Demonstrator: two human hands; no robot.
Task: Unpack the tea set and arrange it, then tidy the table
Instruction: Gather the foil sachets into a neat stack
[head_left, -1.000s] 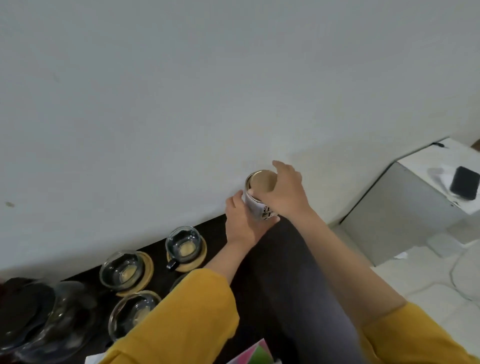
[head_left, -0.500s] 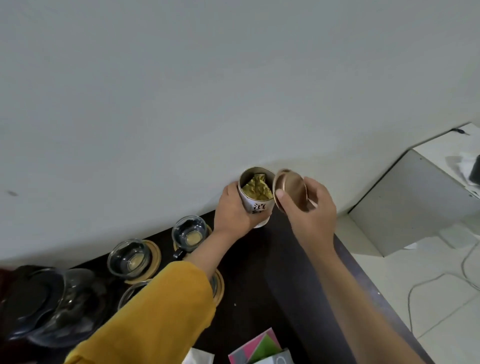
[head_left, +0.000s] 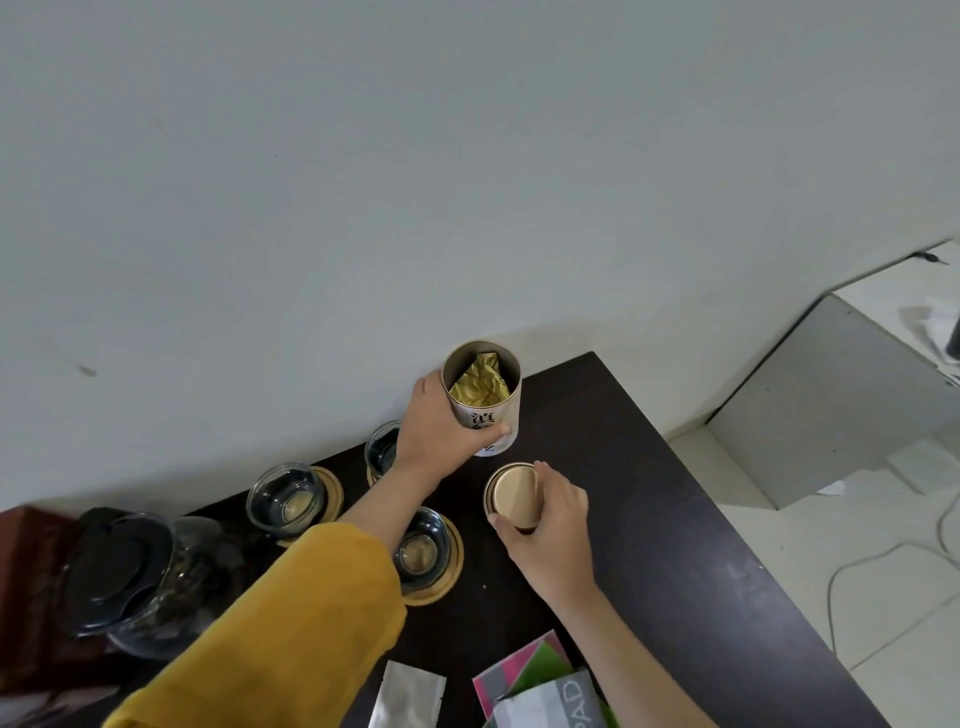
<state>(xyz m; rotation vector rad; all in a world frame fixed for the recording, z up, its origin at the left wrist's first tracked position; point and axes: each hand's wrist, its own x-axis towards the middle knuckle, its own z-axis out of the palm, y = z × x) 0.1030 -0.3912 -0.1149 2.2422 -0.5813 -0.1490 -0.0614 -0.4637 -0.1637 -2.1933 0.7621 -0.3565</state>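
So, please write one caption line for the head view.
Left hand grips the open tea canister; right hand holds its lid low over the dark table.

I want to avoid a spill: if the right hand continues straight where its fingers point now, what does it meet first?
Probably the tea canister, held by the left hand; the right hand holds the lid. Depth is unclear.

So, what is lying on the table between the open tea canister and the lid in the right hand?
Nothing: the head view shows only a bare strip of dark table between the tea canister and the lid.
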